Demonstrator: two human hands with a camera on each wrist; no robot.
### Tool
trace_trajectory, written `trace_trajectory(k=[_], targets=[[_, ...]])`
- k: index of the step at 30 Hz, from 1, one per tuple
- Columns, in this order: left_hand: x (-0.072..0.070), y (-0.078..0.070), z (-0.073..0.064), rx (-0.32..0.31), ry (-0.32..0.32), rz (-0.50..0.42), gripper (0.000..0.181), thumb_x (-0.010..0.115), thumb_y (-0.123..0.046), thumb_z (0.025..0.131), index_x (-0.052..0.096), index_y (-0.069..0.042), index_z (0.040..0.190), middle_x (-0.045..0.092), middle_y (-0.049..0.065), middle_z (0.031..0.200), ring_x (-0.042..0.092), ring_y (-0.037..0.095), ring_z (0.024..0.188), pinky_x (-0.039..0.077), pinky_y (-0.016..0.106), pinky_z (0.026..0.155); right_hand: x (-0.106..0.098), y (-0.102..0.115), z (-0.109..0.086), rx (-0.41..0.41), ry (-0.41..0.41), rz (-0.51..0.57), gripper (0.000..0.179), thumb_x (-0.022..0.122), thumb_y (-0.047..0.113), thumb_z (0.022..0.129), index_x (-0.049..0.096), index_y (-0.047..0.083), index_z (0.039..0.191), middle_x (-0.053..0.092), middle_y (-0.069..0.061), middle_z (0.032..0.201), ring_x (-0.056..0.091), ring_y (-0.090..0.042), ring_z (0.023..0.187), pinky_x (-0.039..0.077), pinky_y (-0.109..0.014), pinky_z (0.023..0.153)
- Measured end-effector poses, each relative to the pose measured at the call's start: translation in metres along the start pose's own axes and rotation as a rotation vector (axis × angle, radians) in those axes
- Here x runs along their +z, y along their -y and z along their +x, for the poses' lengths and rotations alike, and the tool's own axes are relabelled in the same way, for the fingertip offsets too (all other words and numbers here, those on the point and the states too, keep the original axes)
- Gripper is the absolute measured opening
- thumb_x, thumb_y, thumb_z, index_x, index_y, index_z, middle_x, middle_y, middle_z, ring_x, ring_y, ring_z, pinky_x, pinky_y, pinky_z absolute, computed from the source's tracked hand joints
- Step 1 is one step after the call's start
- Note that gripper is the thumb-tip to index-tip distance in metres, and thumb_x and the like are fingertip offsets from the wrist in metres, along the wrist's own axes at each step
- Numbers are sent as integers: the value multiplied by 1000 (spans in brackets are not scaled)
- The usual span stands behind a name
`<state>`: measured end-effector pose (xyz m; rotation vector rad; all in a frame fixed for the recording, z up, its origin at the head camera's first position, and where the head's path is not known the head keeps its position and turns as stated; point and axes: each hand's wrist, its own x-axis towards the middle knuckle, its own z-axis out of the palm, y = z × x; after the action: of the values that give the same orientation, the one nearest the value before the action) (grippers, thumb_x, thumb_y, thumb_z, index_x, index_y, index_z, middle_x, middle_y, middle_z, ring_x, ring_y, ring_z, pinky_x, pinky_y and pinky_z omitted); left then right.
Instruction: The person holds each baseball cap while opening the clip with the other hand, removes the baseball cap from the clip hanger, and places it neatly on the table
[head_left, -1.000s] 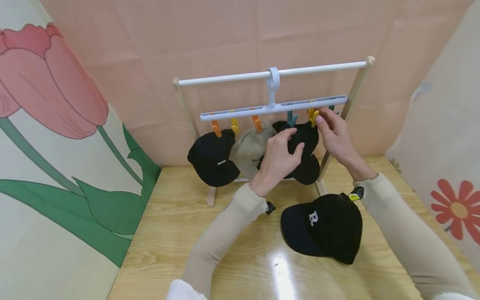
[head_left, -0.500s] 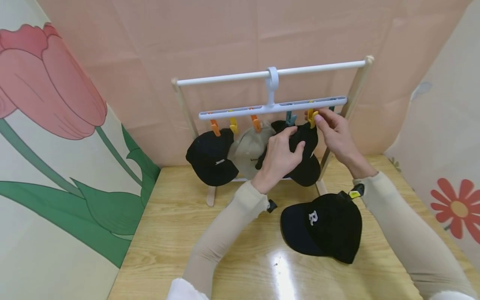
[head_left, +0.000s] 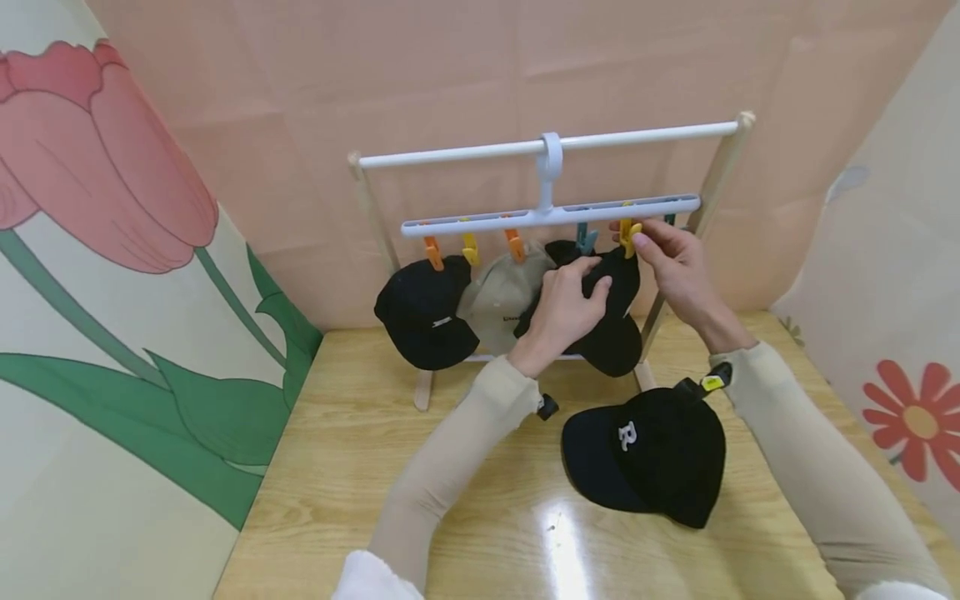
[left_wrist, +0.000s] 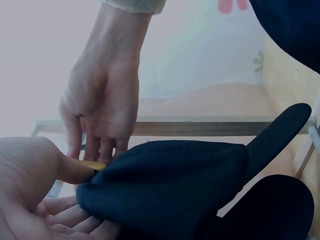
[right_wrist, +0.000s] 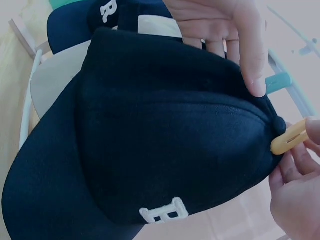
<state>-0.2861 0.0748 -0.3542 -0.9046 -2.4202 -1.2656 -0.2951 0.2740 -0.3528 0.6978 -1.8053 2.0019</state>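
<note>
My left hand (head_left: 564, 307) grips the top of a black cap (right_wrist: 170, 130) with a white letter. In the left wrist view its thumb lies over the cloth and its fingers pass underneath. With thumb and fingers my right hand (head_left: 677, 271) pinches a yellow clothespin (head_left: 628, 240) on the hanger bar (head_left: 480, 224). The clothespin's tip is right at the cap's crown in the right wrist view. A teal clothespin (head_left: 586, 240) is beside the left fingers. A beige cap (head_left: 497, 304) and another black cap (head_left: 427, 312) hang to the left.
Orange clothespins (head_left: 433, 252) and another yellow clothespin (head_left: 470, 248) hold the left caps. The hanger hooks over a white rod (head_left: 645, 136) on a wooden-legged stand. A black cap with a white R (head_left: 675, 454) lies on the wooden table (head_left: 337, 500), below the right forearm.
Both hands stay at nearly the same places, on the cap and the yellow clothespin. The whole head view shifts slightly.
</note>
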Motion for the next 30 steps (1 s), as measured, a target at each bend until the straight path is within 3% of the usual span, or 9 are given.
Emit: trace_trajectory(k=[5,8,15,21,30], targets=[[2,2,4,-32,26,-16,37,64,-20,108,67,0,139,78,15,119,74,13,70,59,19,72,-3,-2,0,-2,1,44,37,55,4,110,62,-6,144,77,-9,129,65,-20,127,48,-20,112],[2,2,6,-63,47,-29,37,64,-21,109,68,-1,139,75,15,132,79,18,89,62,24,87,-3,-3,0,3,6,53,37,56,4,109,62,-6,144,77,-9,128,66,-21,126,49,-21,112],[4,3,6,-105,42,-60,34,66,-21,108,70,-5,138,73,10,138,72,20,123,59,31,103,-6,-7,2,-17,6,95,33,56,0,108,64,-10,139,78,-8,121,70,-20,117,51,-23,108],[5,3,5,-104,16,-96,30,66,-20,107,73,-6,133,76,9,132,74,21,118,60,30,99,-6,-7,2,11,-22,113,33,58,2,108,66,-7,138,79,-6,119,72,-20,113,53,-22,105],[4,1,5,-106,-6,-102,30,67,-18,107,74,-7,134,76,9,132,75,21,115,60,27,95,-4,-2,4,81,-89,56,36,66,10,105,69,-2,139,82,0,115,75,-11,112,53,-19,103]])
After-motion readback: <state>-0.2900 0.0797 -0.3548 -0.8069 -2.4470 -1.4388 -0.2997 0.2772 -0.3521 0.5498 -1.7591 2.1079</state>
